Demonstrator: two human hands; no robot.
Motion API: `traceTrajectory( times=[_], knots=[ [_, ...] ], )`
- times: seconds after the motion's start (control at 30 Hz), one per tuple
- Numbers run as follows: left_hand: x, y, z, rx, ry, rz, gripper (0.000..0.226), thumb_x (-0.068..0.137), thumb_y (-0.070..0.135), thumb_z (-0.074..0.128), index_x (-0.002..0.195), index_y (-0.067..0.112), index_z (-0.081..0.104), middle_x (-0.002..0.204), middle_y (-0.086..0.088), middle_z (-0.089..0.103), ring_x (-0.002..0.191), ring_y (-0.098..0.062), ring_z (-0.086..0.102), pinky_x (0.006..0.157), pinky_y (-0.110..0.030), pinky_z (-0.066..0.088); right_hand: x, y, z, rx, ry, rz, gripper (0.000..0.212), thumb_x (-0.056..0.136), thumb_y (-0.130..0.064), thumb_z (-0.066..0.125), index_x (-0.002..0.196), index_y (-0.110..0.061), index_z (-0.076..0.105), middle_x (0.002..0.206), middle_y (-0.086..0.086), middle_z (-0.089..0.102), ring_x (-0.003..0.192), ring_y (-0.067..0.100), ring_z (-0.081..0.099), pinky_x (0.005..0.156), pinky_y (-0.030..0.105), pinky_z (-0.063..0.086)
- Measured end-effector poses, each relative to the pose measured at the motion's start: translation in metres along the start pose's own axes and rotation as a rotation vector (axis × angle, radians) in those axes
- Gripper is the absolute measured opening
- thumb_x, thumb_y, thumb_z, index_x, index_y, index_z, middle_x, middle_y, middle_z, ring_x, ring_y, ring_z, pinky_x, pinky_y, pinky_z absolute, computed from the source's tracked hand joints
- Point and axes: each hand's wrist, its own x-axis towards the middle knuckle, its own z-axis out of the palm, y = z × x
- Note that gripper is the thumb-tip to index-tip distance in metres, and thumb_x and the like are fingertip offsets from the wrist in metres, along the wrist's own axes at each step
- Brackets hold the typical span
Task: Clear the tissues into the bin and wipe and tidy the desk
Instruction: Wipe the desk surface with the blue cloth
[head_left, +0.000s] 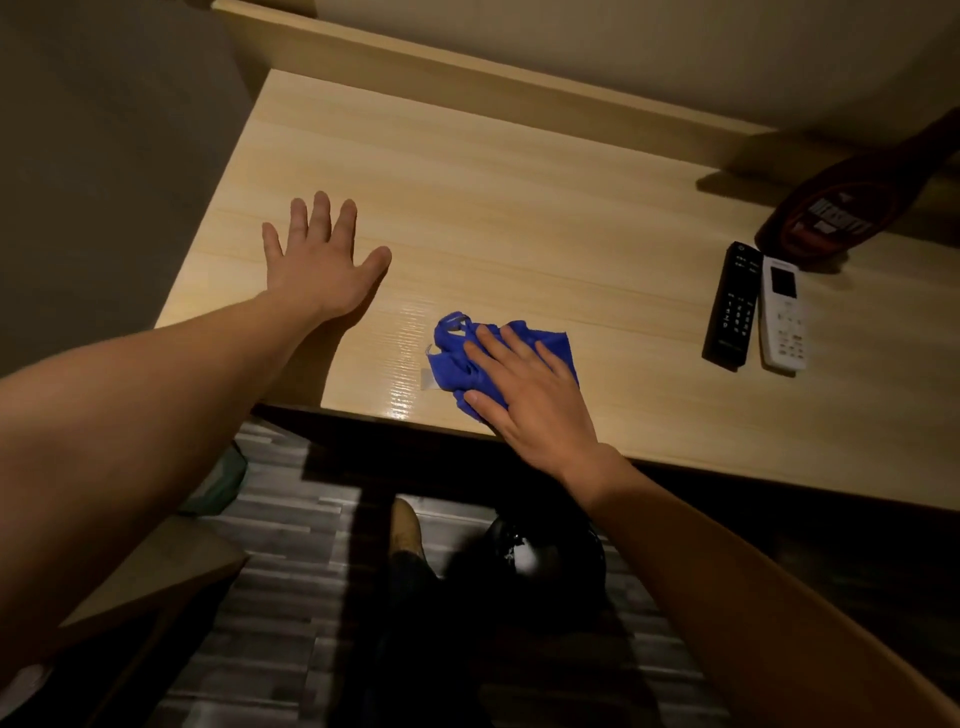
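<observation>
A crumpled blue cloth (457, 345) lies near the front edge of the light wooden desk (519, 208). My right hand (530, 395) presses flat on the cloth with straight fingers. My left hand (317, 260) rests flat on the desk's left part, fingers spread, holding nothing. A wet sheen shows on the desk just left of the cloth. On the floor under the desk stands a black bin (540, 558) lined with a glossy bag. No tissues are in sight.
A black remote (730, 306) and a white remote (782, 314) lie side by side at the desk's right. Behind them lies a brown syrup bottle (831, 208). A raised back ledge (467, 67) runs along the wall. A shoe (408, 530) stands on the striped floor.
</observation>
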Motion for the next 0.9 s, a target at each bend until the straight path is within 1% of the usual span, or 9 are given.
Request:
traceTrajectory(
  times=[0.17,0.33,0.4,0.43,0.5,0.63,0.7,0.8,0.9],
  knots=[
    [-0.024,0.041,0.000,-0.187,0.125,0.077,0.073,0.101,0.056,0.029,0.165,0.023,0.016,0.174,-0.007,0.006,0.160,-0.031,0.000,0.125,-0.059,0.003,-0.031,-0.007,0.007,0.086,0.073,-0.022,0.061,0.101,-0.057,0.037,0.153,-0.027,0.049,0.162,-0.009,0.040,0.152,0.012,0.032,0.119,0.036,0.027],
    [-0.039,0.093,0.013,-0.300,0.096,0.131,0.068,0.102,0.049,0.035,0.164,0.023,0.022,0.174,-0.004,0.009,0.160,-0.030,0.003,0.126,-0.059,0.008,-0.056,-0.007,-0.001,0.291,0.021,-0.016,0.056,0.100,-0.056,0.043,0.144,-0.025,0.059,0.152,-0.009,0.054,0.146,0.009,0.041,0.114,0.032,0.032],
    [-0.040,0.112,0.016,-0.316,0.076,0.153,0.068,0.102,0.050,0.035,0.164,0.024,0.021,0.174,-0.003,0.008,0.160,-0.029,0.002,0.126,-0.059,0.007,-0.065,-0.006,-0.011,0.496,0.029,0.036,0.048,0.100,-0.053,0.048,0.133,-0.024,0.067,0.134,-0.012,0.068,0.131,0.006,0.057,0.106,0.027,0.041],
    [-0.040,0.120,0.017,-0.322,0.069,0.160,0.068,0.102,0.050,0.034,0.164,0.025,0.021,0.174,-0.003,0.008,0.160,-0.028,0.001,0.126,-0.060,0.006,-0.067,-0.004,-0.018,0.588,0.044,0.084,0.037,0.100,-0.050,0.052,0.122,-0.027,0.071,0.116,-0.020,0.073,0.112,-0.001,0.065,0.096,0.024,0.046],
    [-0.040,0.134,0.021,-0.321,0.053,0.140,0.068,0.102,0.053,0.030,0.164,0.028,0.019,0.175,-0.002,0.006,0.161,-0.027,-0.002,0.125,-0.061,0.000,-0.066,0.001,-0.035,0.741,0.081,0.207,0.013,0.100,-0.042,0.057,0.098,-0.039,0.070,0.082,-0.029,0.069,0.079,-0.009,0.062,0.075,0.023,0.044],
    [-0.041,0.144,0.033,-0.156,0.033,0.089,0.075,0.100,0.063,0.012,0.166,0.028,0.006,0.175,-0.003,-0.002,0.160,-0.026,-0.010,0.125,-0.062,-0.007,-0.034,0.024,-0.075,0.927,0.242,0.337,0.014,0.104,-0.029,0.060,0.097,-0.033,0.071,0.078,-0.017,0.072,0.071,-0.005,0.061,0.069,0.014,0.047],
    [-0.042,0.145,0.037,-0.100,0.045,0.091,0.076,0.100,0.065,0.008,0.166,0.027,0.001,0.175,-0.004,-0.005,0.160,-0.027,-0.013,0.124,-0.063,-0.006,-0.005,0.043,-0.093,0.880,0.316,0.323,0.015,0.105,-0.029,0.058,0.098,-0.029,0.070,0.077,-0.011,0.069,0.068,-0.003,0.058,0.066,0.015,0.044],
    [-0.043,0.147,0.037,-0.094,0.042,0.087,0.077,0.100,0.066,0.008,0.166,0.028,-0.002,0.175,-0.003,-0.008,0.159,-0.026,-0.015,0.124,-0.063,-0.007,0.048,0.081,-0.103,0.644,0.335,0.276,0.016,0.107,-0.032,0.054,0.099,-0.026,0.066,0.078,-0.015,0.062,0.069,-0.004,0.055,0.065,0.012,0.037],
    [-0.043,0.149,0.038,-0.085,0.044,0.079,0.077,0.100,0.067,0.009,0.165,0.028,-0.003,0.174,-0.003,-0.010,0.159,-0.026,-0.017,0.124,-0.063,-0.008,0.104,0.119,-0.102,0.418,0.323,0.229,0.027,0.106,-0.037,0.052,0.113,-0.017,0.069,0.092,-0.007,0.067,0.081,0.007,0.058,0.078,0.030,0.046]
  ],
)
